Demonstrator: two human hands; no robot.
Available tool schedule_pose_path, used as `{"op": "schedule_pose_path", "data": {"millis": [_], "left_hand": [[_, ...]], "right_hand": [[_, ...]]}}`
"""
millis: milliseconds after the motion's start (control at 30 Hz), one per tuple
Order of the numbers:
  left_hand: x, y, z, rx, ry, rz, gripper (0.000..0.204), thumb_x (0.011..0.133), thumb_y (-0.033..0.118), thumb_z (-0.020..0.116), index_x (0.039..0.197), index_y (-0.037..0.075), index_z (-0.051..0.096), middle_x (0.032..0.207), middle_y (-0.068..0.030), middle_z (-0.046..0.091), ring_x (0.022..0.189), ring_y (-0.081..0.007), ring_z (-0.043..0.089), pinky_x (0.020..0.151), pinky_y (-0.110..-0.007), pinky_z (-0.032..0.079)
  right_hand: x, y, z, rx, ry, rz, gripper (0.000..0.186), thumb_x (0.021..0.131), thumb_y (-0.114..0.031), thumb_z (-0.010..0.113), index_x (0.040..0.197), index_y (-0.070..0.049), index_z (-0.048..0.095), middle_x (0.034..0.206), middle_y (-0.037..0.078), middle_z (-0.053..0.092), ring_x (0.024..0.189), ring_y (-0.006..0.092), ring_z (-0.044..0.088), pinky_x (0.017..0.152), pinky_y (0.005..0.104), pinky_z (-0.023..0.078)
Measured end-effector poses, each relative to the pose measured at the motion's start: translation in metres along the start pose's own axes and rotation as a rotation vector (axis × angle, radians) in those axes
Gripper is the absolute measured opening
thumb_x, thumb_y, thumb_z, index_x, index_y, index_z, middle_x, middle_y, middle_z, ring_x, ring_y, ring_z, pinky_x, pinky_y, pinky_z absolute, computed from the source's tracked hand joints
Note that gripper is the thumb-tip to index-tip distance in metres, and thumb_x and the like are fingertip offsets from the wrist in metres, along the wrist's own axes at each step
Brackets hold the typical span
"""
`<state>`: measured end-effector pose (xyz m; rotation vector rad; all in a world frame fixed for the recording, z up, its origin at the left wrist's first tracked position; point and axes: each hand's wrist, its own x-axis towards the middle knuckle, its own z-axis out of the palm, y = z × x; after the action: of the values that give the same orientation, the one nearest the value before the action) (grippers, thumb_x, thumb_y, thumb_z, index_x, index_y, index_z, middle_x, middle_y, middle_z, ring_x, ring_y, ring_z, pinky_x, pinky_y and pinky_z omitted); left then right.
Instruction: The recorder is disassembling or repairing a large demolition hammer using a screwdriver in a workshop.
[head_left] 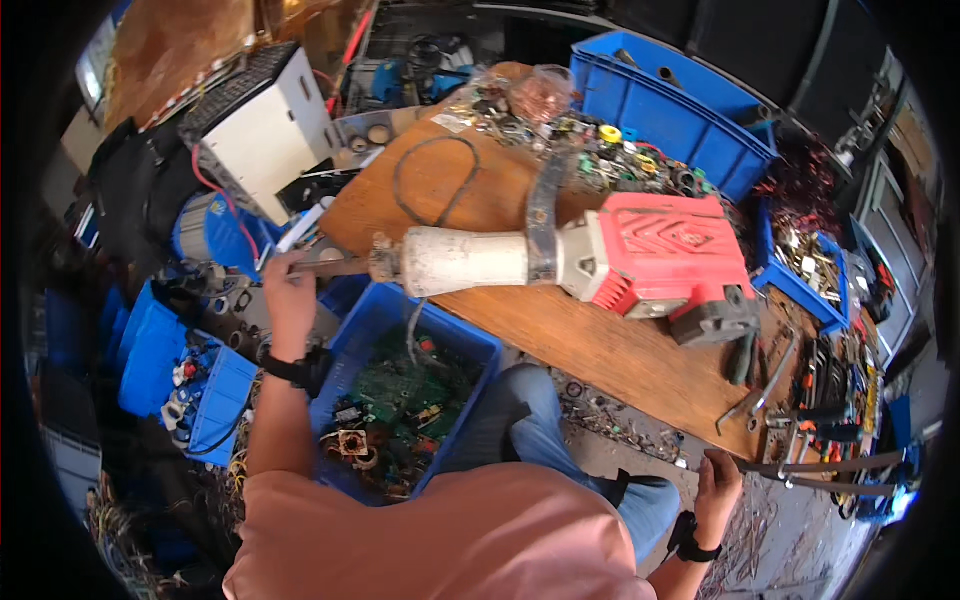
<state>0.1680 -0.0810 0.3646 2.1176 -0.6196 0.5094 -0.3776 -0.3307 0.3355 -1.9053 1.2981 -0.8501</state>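
A demolition hammer with a red body [675,245] and a scuffed white barrel [465,260] lies across the wooden table [560,335]. A black band [544,215] rings it between barrel and body. Its flat steel chisel [335,268] points left past the table edge. My left hand [290,300] has its fingers closed at the chisel's far end. My right hand [718,490] is low at the table's near right corner, fingers curled, beside two long dark strips [830,467]. Whether it grips anything is hidden.
Below the table's left edge stands a blue crate [480,350] of circuit boards. Another blue bin [150,350] stands left. Mixed metal scraps and a large blue crate [680,120] line the far side. Pliers [742,358] and other hand tools crowd the right end.
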Motion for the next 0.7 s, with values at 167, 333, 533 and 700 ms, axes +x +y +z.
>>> {"op": "schedule_pose_path", "data": {"millis": [167, 333, 533, 700], "left_hand": [[0.0, -0.012, -0.015, 0.363, -0.159, 0.16, 0.045, 0.063, 0.001, 0.06, 0.108, 0.001, 0.055, 0.107, -0.0202, 0.055, 0.104, -0.038, 0.05, 0.093, -0.04, 0.039], [0.019, -0.033, 0.004, 0.483, -0.351, 0.209, 0.058, 0.061, 0.002, 0.063, 0.118, 0.003, 0.05, 0.118, -0.0195, 0.049, 0.111, -0.0369, 0.045, 0.095, -0.042, 0.036], [0.019, -0.041, 0.005, 0.572, -0.528, 0.198, 0.067, 0.06, 0.013, 0.071, 0.121, 0.002, 0.047, 0.116, -0.0194, 0.053, 0.111, -0.0343, 0.047, 0.097, -0.046, 0.032], [0.022, -0.018, 0.015, 0.597, -0.49, 0.272, 0.062, 0.058, 0.023, 0.072, 0.114, 0.005, 0.053, 0.101, -0.018, 0.06, 0.097, -0.0336, 0.055, 0.089, -0.05, 0.036]], "right_hand": [[0.016, -0.022, 0.008, 0.029, -0.04, -0.036, 0.014, 0.077, -0.001, 0.06, 0.089, 0.004, 0.062, 0.073, 0.01, 0.061, 0.064, 0.0134, 0.056, 0.06, 0.0253, 0.044], [0.025, -0.059, 0.017, -0.036, -0.088, -0.094, 0.014, 0.077, -0.001, 0.061, 0.09, 0.003, 0.062, 0.073, 0.013, 0.061, 0.064, 0.0177, 0.06, 0.059, 0.0274, 0.046], [0.022, -0.056, 0.028, -0.033, -0.171, -0.164, 0.017, 0.075, -0.004, 0.064, 0.091, 0.0, 0.063, 0.077, 0.016, 0.061, 0.068, 0.0261, 0.061, 0.061, 0.0323, 0.047], [0.01, -0.042, 0.023, -0.051, -0.162, -0.123, 0.015, 0.074, -0.003, 0.063, 0.089, 0.002, 0.062, 0.075, 0.016, 0.06, 0.064, 0.0227, 0.06, 0.058, 0.0299, 0.046]]}}
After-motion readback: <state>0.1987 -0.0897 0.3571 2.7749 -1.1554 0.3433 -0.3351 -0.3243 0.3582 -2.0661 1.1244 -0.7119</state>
